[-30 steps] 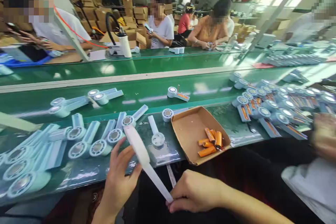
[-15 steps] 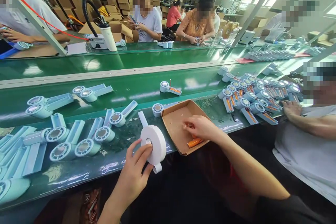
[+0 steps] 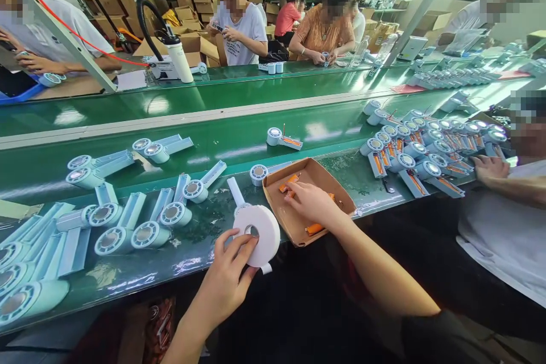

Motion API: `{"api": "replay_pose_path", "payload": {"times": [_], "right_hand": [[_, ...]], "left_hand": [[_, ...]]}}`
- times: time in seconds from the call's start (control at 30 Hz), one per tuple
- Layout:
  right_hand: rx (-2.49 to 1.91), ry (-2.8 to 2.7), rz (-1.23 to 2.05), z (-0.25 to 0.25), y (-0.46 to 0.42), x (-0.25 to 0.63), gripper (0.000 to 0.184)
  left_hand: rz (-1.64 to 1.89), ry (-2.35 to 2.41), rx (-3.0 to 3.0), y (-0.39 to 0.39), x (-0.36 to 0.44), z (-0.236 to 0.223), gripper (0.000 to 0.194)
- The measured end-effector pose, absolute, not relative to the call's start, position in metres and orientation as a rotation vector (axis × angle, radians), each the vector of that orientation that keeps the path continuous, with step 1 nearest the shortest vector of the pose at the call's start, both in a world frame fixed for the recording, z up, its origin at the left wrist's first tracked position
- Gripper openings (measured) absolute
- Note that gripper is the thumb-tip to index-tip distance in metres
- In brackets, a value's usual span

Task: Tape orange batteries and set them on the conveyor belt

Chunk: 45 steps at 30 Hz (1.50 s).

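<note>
My left hand (image 3: pixel 226 278) grips a white tape roll (image 3: pixel 262 233) at the near edge of the green bench, fingers curled around its side. My right hand (image 3: pixel 309 202) reaches into a brown cardboard tray (image 3: pixel 333 182) that holds orange cylindrical cells (image 3: pixel 314 228). Its fingers are bent down over the cells, and whether they hold one is hidden. A pale blue fan part (image 3: pixel 236 193) lies just behind the tape roll.
Several pale blue fan housings (image 3: pixel 115 233) lie to the left on the bench. More of them with orange cells (image 3: pixel 409 148) are heaped at the right by a co-worker's hand (image 3: pixel 490 168). A green conveyor belt (image 3: pixel 213 102) runs across; other people sit beyond it.
My right hand let go of the pulled tape strip and moved up into the cardboard tray. The tape roll turned flat-face toward me and came down to the bench edge in my left hand.
</note>
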State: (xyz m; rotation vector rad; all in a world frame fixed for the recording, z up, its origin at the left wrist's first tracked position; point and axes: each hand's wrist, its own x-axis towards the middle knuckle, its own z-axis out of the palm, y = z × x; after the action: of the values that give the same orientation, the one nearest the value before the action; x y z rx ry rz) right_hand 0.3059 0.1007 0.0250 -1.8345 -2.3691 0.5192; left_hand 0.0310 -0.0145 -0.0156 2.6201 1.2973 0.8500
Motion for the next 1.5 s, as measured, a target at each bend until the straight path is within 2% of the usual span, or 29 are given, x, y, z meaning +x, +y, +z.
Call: {"api": "replay_pose_path", "payload": {"times": [0.13, 0.33, 0.53, 0.6, 0.7, 0.77, 0.97, 1.07, 1.2, 1.3, 1.37, 1.5], "right_hand": [[-2.019, -2.452, 0.334, 0.021, 0.109, 0.299, 0.035], [-1.929, -2.299, 0.312, 0.018, 0.111, 0.318, 0.041], [-1.451, -1.497, 0.478, 0.017, 0.099, 0.356, 0.040], [-1.224, -1.394, 0.613, 0.016, 0.085, 0.354, 0.040], [-1.039, -1.374, 0.669, 0.017, 0.057, 0.340, 0.030], [-0.990, -1.396, 0.611, 0.021, 0.040, 0.330, 0.029], [-0.715, -1.698, 0.134, 0.032, 0.023, 0.320, 0.052], [-0.590, -1.858, -0.081, 0.037, 0.024, 0.323, 0.043], [-0.439, -2.042, -0.146, 0.042, 0.026, 0.332, 0.022], [-0.369, -2.044, -0.079, 0.039, 0.028, 0.337, 0.016], [-0.384, -2.006, 0.099, 0.031, 0.026, 0.335, 0.016], [-0.519, -1.702, 0.583, 0.010, 0.006, 0.315, 0.044]], "left_hand": [[0.848, 1.276, 2.606, -0.016, 0.033, -0.017, 0.048], [0.844, 1.292, 2.588, -0.020, 0.031, -0.017, 0.051], [0.820, 1.290, 2.568, -0.021, 0.031, -0.017, 0.050], [0.839, 1.287, 2.577, -0.019, 0.033, -0.014, 0.049], [0.911, 1.237, 2.600, -0.016, 0.039, -0.008, 0.045], [0.963, 1.199, 2.609, -0.015, 0.043, -0.003, 0.041], [0.977, 1.166, 2.618, -0.016, 0.050, 0.007, 0.038], [0.940, 1.121, 2.617, -0.018, 0.050, 0.009, 0.039], [0.893, 1.022, 2.626, -0.020, 0.047, 0.015, 0.049], [0.863, 0.970, 2.627, -0.020, 0.042, 0.021, 0.057], [0.841, 0.954, 2.626, -0.021, 0.038, 0.025, 0.061], [0.829, 0.950, 2.636, -0.020, 0.032, 0.030, 0.057]]}}
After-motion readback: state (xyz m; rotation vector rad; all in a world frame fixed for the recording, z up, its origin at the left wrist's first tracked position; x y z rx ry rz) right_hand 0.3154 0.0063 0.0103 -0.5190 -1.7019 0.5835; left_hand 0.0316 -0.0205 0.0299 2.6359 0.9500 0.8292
